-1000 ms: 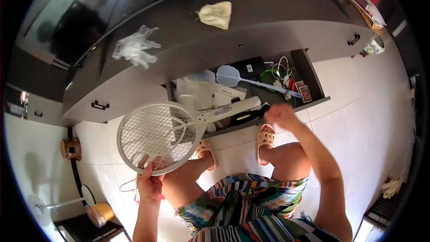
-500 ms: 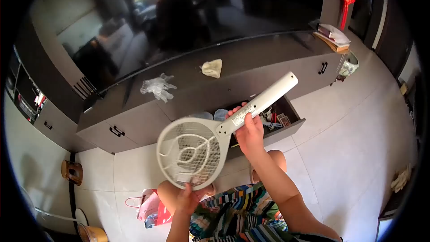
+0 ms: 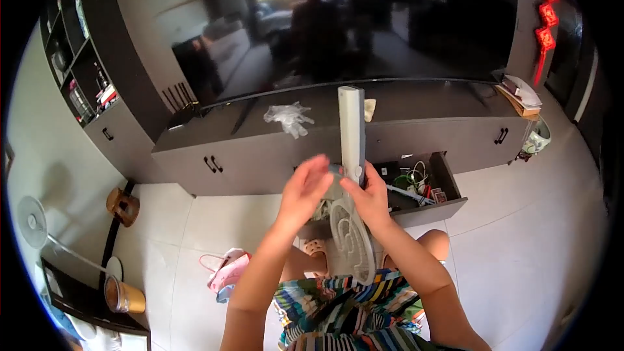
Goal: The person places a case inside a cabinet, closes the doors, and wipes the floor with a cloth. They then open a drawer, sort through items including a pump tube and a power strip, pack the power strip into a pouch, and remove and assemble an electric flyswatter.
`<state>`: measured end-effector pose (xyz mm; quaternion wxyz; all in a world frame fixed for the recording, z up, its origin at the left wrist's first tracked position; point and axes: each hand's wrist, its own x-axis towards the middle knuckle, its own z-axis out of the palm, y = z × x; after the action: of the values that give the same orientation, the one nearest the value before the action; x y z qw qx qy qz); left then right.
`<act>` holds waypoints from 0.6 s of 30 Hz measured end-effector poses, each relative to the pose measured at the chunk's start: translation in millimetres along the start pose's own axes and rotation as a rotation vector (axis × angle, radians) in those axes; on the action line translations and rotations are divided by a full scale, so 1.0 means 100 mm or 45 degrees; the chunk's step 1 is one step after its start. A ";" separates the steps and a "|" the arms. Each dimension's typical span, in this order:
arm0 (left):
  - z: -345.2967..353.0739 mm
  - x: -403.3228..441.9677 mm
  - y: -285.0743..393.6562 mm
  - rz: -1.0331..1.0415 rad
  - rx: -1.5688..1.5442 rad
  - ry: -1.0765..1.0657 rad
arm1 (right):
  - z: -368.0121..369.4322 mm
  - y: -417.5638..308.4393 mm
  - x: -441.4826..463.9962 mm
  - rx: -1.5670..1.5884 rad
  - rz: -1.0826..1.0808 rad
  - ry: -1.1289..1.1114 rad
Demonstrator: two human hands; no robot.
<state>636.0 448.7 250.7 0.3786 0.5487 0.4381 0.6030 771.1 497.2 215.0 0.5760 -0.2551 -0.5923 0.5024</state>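
Note:
A white and grey electric fly swatter (image 3: 351, 123) is upright in front of me, its handle pointing up and its oval mesh head hanging down edge-on over my lap. My right hand (image 3: 372, 198) is closed around it near the lower end of the handle, thumb on the front. Just left of the handle, my left hand (image 3: 304, 188) has its fingers stretched out and slightly blurred, holding nothing I can see. Behind both hands is a pulled-out drawer (image 3: 448, 203) with cables, small boxes and other items, partly hidden by my hands and the swatter.
A crumpled clear plastic glove (image 3: 287, 119) and a cream-coloured item (image 3: 369, 110) lie on the TV cabinet (image 3: 240, 143). Papers (image 3: 520, 96) are stacked at its right end. A pink bag (image 3: 231, 272) rests on the floor at left, and a wooden stool (image 3: 122, 207) stands farther off.
The swatter has turned from slanted and face-on to upright and edge-on. My left hand has let go of the mesh head's rim and risen beside the handle. The view has shifted left.

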 end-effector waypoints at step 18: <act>0.17 0.34 0.26 -0.081 -0.076 0.000 | -0.12 0.06 0.03 0.548 0.413 -0.367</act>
<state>649.6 474.2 286.4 0.4138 0.5229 0.4371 0.6036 779.4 506.1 208.9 0.4391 -0.1446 -0.4993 0.7328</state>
